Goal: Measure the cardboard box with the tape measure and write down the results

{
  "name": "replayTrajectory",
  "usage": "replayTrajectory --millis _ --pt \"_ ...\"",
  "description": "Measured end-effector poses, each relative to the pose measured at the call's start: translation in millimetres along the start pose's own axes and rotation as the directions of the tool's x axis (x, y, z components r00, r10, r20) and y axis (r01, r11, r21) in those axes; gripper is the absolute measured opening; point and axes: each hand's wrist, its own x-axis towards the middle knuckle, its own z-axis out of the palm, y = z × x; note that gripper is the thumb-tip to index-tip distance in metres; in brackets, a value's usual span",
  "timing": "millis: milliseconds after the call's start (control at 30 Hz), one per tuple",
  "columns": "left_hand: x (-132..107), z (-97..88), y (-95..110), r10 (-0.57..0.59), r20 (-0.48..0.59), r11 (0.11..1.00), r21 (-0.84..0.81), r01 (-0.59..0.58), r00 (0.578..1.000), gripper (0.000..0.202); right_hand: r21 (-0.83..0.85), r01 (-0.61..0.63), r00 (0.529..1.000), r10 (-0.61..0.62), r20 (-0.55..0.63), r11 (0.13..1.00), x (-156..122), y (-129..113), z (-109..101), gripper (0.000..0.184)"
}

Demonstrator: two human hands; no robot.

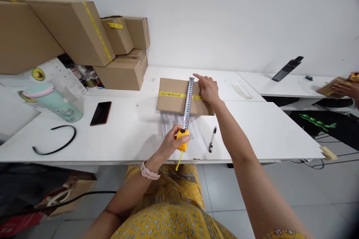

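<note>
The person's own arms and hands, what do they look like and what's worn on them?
The left hand and right hand wear no gloves. A pale pink wristband circles the left wrist; the right wrist has none. A yellow sleeve with a small pale print shows on the right arm.

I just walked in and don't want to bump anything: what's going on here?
A person holds a yellow tape measure in the left hand, toward the near edge of a white table. Its blade is pulled out across a cardboard box. The right hand is at the box's far right, its index finger close to the blade's far end. Nearer the person lie a printed sheet and a pen.
</note>
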Motion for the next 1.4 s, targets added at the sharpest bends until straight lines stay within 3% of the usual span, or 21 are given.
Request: replayTrajectory --millis 167,367,500,1300,1400 --pt "2.8 1.8 -13.7 0.036 -0.016 0.999 0.037 -0.035 0.999 0.043 0.014 0.042 0.999 -0.042 -0.012 0.999 -1.7 1.5 1.6 0.052" --pt "4.5 1.9 -34.5 0.104 -0.077 0.968 0.235 -0.083 0.992 0.042 -0.032 0.05 0.999 -0.05 0.009 0.998 -3.5 4.2 4.5 0.051" --pt "8.1 -0.6 -42.1 0.114 -0.073 0.959 0.269 -0.09 0.991 0.044 -0.031 0.061 0.998 -0.061 -0.005 0.998 -3.6 6.1 7.3 0.051" --pt "5.1 -0.5 -42.8 0.107 -0.054 0.968 0.234 -0.092 0.993 0.045 0.011 0.059 0.998 -0.059 -0.009 0.998 -5.3 4.4 5.2 0.051" --pt "2.9 -0.8 -41.2 0.096 -0.037 0.981 0.17 -0.089 0.995 0.045 -0.007 0.052 0.998 -0.052 0.022 0.999 -6.3 3.1 2.1 0.051"
